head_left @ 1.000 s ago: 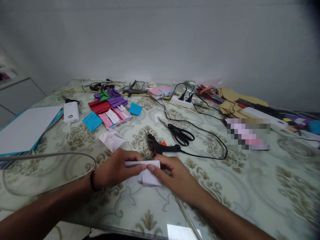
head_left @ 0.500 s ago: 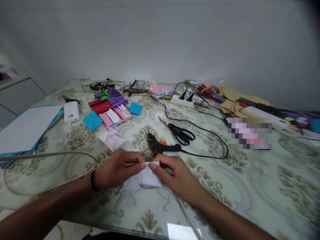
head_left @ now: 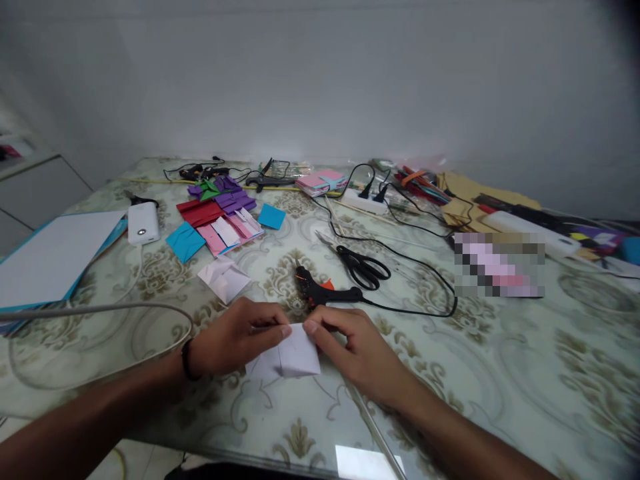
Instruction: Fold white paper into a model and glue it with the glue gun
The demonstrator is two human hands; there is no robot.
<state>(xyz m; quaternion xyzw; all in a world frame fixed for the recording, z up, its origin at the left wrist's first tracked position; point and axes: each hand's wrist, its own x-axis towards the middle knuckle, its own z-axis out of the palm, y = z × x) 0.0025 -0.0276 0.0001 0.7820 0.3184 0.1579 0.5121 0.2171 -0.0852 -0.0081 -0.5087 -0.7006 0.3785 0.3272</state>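
A folded white paper is held up near the table's front edge, creased down its middle. My left hand pinches its upper left part between thumb and fingers. At the upper right corner, my right hand has thumb and forefinger closed on the same paper. Just beyond my hands lies a black hot glue gun with an orange trigger. Black-handled scissors rest behind it. Another folded white paper lies beyond my left hand.
Folded coloured papers lie behind the white one. A power bank and paper sheets are at left. Toward the back stands a power strip; the glue gun's cord loops right. A thin clear rod lies near my right forearm.
My right thumb has slid right along the paper's top edge, away from the left thumb. The paper has shifted slightly left. My left hand stays almost still.
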